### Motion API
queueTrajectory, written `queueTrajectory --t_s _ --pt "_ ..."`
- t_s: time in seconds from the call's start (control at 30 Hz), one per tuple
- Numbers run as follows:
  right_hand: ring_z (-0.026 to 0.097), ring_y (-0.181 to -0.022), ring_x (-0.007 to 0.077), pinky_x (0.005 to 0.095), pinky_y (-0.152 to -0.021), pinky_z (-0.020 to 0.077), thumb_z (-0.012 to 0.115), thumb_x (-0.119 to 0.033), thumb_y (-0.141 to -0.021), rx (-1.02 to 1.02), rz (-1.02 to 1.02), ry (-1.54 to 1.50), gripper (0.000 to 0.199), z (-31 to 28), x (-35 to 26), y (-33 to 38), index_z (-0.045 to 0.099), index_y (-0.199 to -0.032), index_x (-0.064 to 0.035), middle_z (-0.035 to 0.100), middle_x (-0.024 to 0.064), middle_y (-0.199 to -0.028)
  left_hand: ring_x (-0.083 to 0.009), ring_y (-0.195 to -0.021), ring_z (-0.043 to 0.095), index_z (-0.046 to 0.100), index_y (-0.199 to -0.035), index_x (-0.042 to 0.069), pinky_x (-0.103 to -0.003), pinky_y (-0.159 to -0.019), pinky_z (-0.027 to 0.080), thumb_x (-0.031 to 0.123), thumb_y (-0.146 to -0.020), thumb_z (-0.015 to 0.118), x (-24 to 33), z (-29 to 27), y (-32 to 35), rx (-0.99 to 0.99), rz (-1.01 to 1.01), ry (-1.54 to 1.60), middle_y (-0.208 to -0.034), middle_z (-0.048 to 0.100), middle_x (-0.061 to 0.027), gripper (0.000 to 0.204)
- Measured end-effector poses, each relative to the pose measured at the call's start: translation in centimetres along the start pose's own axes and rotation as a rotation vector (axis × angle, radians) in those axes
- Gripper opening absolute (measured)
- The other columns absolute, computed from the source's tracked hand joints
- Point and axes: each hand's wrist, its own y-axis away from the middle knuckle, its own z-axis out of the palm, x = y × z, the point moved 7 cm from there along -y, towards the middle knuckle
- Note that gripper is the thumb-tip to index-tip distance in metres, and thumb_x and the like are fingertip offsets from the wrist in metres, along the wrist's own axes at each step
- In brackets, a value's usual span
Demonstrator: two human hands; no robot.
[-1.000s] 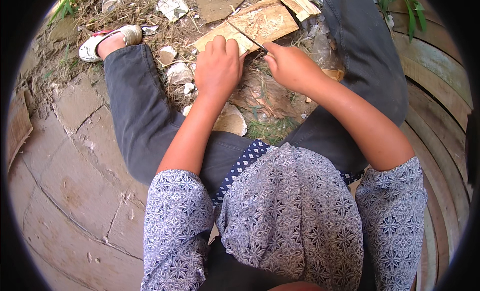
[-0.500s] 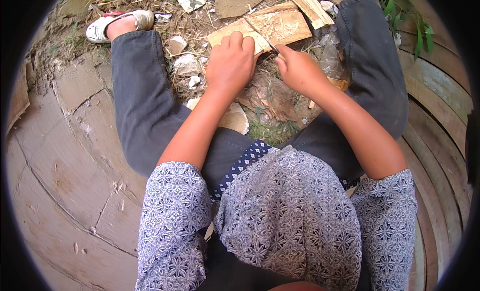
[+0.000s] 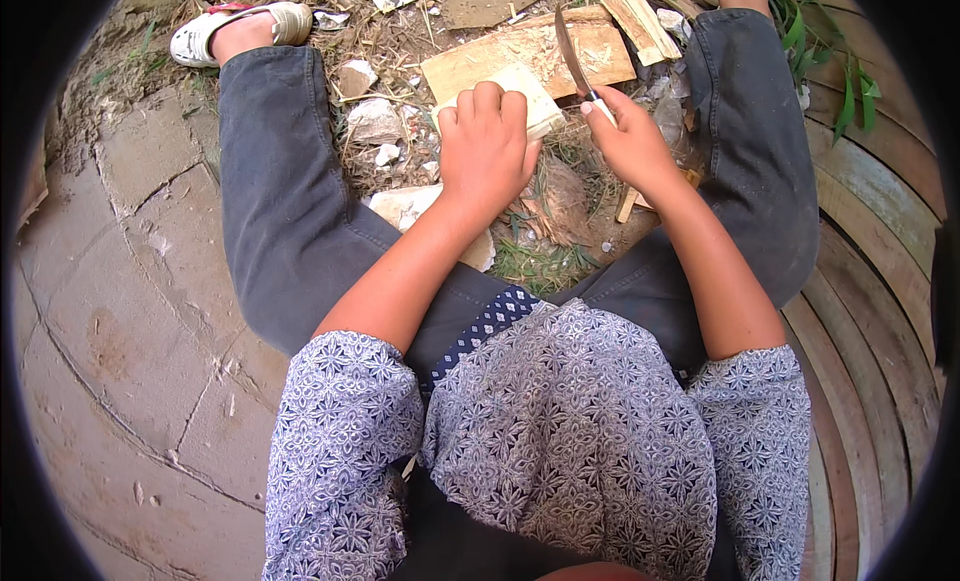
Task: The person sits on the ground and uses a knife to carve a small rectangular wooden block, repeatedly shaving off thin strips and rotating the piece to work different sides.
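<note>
My left hand is closed over a flat, pale cream piece with layered-looking edges, pressing it against a wooden board. The fingers cover much of this piece, and I cannot tell what it is made of. In my right hand is a knife with a light handle and a dark, slightly curved blade. The blade points up and away over the board's right part, apart from the pale piece. Small chips are scattered on the board.
A split wood piece lies at the board's far right end. Broken white chunks and dry straw surround the board's left side. My legs are spread on both sides. Wooden slats run along the right, cracked grey ground along the left.
My right hand has lifted the knife off the board and swung its blade upright, moving slightly right. My left hand has shifted a little right and nearer, uncovering more of the pale piece.
</note>
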Motion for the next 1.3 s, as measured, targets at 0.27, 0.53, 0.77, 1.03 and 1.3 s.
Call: queueTrajectory --t_s 0.27,0.53,0.77,1.03,1.3 --pt "0.068 -0.101 0.0219 0.0359 -0.09 0.0512 0.062 -0.03 -0.1 -0.01 0.057 -0.126 0.044 0.0 0.6 0.8 0.062 -0.134 -0.0024 0.073 0.0136 -0.113 -0.038 -0.125 0.045 0.052 -0.127 0.007 -0.053 -0.106 0.032 0.031 -0.066 0.09 -0.6 1.3 0.6 0.019 -0.002 0.04 -0.131 0.047 -0.0187 0.076" --pt "0.072 -0.099 0.0284 0.0388 -0.089 0.0534 0.063 -0.03 -0.098 0.048 -0.07 -0.18 0.043 0.8 -2.4 0.1 0.064 -0.131 -0.002 0.074 0.0176 -0.108 -0.0418 -0.128 0.04 0.034 -0.146 0.004 -0.054 -0.11 0.033 0.033 -0.059 0.095 -2.6 0.3 -0.9 0.086 -0.002 0.072 -0.136 0.039 -0.0209 0.11" --pt "0.068 -0.103 0.0216 0.0355 -0.091 0.0514 0.068 -0.037 -0.098 0.102 -0.118 -0.347 0.05 -0.2 -5.1 0.0 0.062 -0.13 0.0006 0.073 0.0145 -0.111 -0.0416 -0.125 0.037 0.016 -0.152 -0.004 -0.052 -0.105 0.039 0.033 -0.062 0.095 -3.1 -4.7 -2.7 0.431 0.149 0.109 -0.136 0.029 -0.0245 0.126" --pt "0.062 -0.095 0.0122 0.0307 -0.087 0.0499 0.066 -0.035 -0.101 0.103 -0.132 -0.538 0.046 -1.6 -7.0 0.8 0.062 -0.13 -0.0001 0.07 0.0071 -0.104 -0.0368 -0.12 0.06 0.035 -0.149 -0.007 -0.045 -0.104 0.048 0.014 -0.072 0.075 -3.8 -2.6 -2.6 0.122 0.011 0.732 -0.133 0.055 -0.0253 0.089" --pt "0.065 -0.077 0.0181 0.0361 -0.074 0.053 0.064 -0.036 -0.101 0.097 -0.067 -0.439 0.051 -1.7 -6.2 0.4 0.059 -0.137 -0.0005 0.072 0.0065 -0.092 -0.0231 -0.102 0.068 0.059 -0.127 -0.008 -0.037 -0.094 0.052 0.01 -0.078 0.066 -3.9 -3.1 -3.6 0.049 -0.172 1.007 -0.11 0.072 -0.0178 0.052"
